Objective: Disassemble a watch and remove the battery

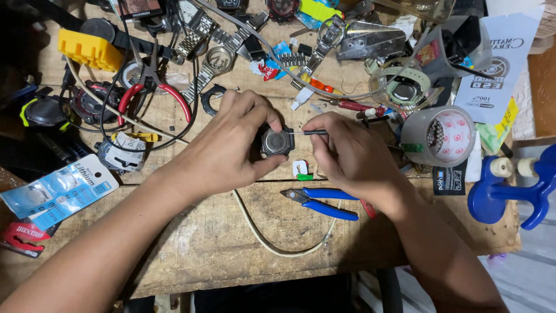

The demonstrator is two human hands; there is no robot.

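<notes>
My left hand (229,145) grips a small black watch case (277,142) between thumb and fingers, its round metal back facing up, just above the wooden bench (220,232). My right hand (347,153) pinches a thin screwdriver (310,133) whose tip points left and touches the case's right edge. Both hands meet at the middle of the bench.
Blue-handled pliers (321,202) lie just below my right hand. Red-handled pliers (153,87), a yellow box (90,49), several metal watches (214,52), a tape roll (443,134), a blue clamp (509,185), battery packs (58,188) and a cream cable (272,246) crowd the bench.
</notes>
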